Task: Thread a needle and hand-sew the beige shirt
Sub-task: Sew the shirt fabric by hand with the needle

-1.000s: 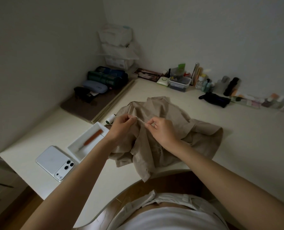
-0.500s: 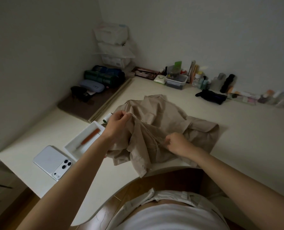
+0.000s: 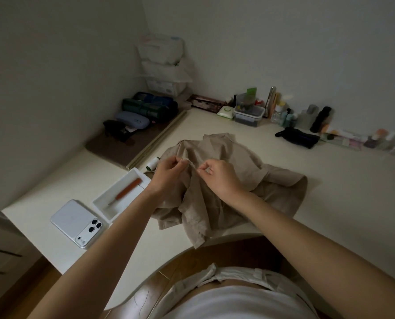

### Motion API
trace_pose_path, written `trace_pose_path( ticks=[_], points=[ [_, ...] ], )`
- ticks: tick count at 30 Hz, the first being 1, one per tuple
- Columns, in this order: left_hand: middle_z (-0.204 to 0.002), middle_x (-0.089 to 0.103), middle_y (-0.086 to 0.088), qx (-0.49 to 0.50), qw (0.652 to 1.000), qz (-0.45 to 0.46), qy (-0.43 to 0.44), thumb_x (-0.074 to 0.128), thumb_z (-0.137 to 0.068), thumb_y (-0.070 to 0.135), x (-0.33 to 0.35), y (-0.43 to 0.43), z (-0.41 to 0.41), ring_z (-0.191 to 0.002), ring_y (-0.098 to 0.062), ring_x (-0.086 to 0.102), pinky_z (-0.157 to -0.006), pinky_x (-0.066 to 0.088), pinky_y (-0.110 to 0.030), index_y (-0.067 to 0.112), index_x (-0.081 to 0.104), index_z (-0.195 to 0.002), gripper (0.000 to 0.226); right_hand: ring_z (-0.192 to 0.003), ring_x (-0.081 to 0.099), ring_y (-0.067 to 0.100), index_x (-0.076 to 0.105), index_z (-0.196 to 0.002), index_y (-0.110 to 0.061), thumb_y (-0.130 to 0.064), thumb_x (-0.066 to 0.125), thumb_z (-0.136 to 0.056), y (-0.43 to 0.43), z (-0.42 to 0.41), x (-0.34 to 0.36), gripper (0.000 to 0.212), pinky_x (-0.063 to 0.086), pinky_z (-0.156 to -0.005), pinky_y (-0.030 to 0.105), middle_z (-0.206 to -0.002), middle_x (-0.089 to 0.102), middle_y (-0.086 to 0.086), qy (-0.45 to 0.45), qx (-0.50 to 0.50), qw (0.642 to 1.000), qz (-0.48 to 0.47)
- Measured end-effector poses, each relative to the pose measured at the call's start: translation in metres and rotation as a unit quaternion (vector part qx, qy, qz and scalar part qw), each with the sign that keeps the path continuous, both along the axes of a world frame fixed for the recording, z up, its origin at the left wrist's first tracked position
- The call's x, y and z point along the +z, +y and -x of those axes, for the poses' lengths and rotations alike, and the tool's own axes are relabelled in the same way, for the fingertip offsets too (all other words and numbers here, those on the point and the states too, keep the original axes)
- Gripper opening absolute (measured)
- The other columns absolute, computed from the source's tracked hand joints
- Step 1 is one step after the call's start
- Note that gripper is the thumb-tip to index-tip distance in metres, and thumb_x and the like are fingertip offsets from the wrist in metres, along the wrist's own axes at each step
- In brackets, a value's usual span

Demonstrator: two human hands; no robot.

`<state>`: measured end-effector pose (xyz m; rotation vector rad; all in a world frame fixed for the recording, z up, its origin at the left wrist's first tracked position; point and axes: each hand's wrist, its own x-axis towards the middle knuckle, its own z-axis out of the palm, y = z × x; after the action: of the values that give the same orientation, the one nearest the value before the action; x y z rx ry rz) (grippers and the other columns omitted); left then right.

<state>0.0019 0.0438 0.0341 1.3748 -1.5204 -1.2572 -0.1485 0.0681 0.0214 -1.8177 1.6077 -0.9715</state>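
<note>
Left hand (image 3: 168, 174) and right hand (image 3: 218, 178) raised close together, each pinching one end of a short pale thread (image 3: 191, 163) slanting left-to-right between them. Shirt (image 3: 240, 157) bunched directly beneath both, equally near. Needle too small to tell.

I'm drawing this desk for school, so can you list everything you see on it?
Crumpled beige shirt: one, beige, table centre.
White thread spool: one, white, left of shirt.
White rectangular tray: one, white, left, holding orange-handled tool.
White phone: one, white, face down, beside tray.
Black pouch: one, black, back right.
Bottles: several, mixed, along back wall.
Thin pale strand: one, pale, between the hands.
Left hand, right hand: two, bare, pinching the strand above shirt.
</note>
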Motion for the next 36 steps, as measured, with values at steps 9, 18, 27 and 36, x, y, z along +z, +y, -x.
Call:
trace_pose_path(
  ticks=[9, 18, 27, 36],
  points=[
    [-0.084, 0.060, -0.005, 0.032, 0.999, -0.001, -0.006, 0.049, -0.099, 0.024, -0.004, -0.004, -0.004, -0.072, -0.008, 0.057, -0.061, 0.048, -0.010, 0.003, 0.058, -0.098, 0.023, -0.045, 0.048, -0.003, 0.055, -0.076, -0.023, -0.014, 0.058, -0.092, 0.023, 0.021, -0.029, 0.019, 0.032, -0.046, 0.011, -0.051, 0.045, -0.011, 0.060, 0.039, 0.995, -0.076],
    [-0.080, 0.059, -0.005, 0.008, 1.000, 0.008, -0.013, 0.049, -0.098, 0.022, 0.000, 0.000, 0.002, -0.072, -0.009, 0.057, -0.061, 0.048, -0.010, 0.006, 0.057, -0.089, 0.021, -0.058, 0.050, -0.002, 0.058, -0.104, -0.012, -0.025, 0.055, -0.095, 0.029, 0.032, -0.025, 0.017, 0.039, -0.056, 0.013, -0.068, 0.054, -0.012, 0.050, 0.039, 0.994, -0.085],
    [-0.083, 0.058, -0.005, -0.044, 0.999, -0.011, -0.021, 0.047, -0.099, 0.021, 0.005, 0.007, 0.004, -0.070, -0.004, 0.056, -0.064, 0.047, -0.011, 0.006, 0.057, -0.091, 0.020, -0.063, 0.050, -0.014, 0.061, -0.103, -0.007, -0.009, 0.034, -0.102, 0.014, 0.012, 0.004, 0.027, 0.037, -0.061, 0.004, -0.072, 0.045, -0.016, -0.066, -0.018, 0.998, 0.009],
    [-0.077, 0.061, -0.002, -0.086, 0.995, -0.031, -0.033, 0.047, -0.099, 0.020, 0.004, 0.009, 0.001, -0.065, -0.003, 0.058, -0.062, 0.046, -0.014, 0.002, 0.058, -0.098, 0.021, -0.093, 0.060, 0.015, 0.061, -0.104, -0.009, -0.017, 0.033, -0.103, 0.000, -0.012, -0.003, 0.029, 0.048, -0.082, 0.027, -0.098, 0.064, 0.002, -0.110, -0.014, 0.993, -0.034]
  ],
)
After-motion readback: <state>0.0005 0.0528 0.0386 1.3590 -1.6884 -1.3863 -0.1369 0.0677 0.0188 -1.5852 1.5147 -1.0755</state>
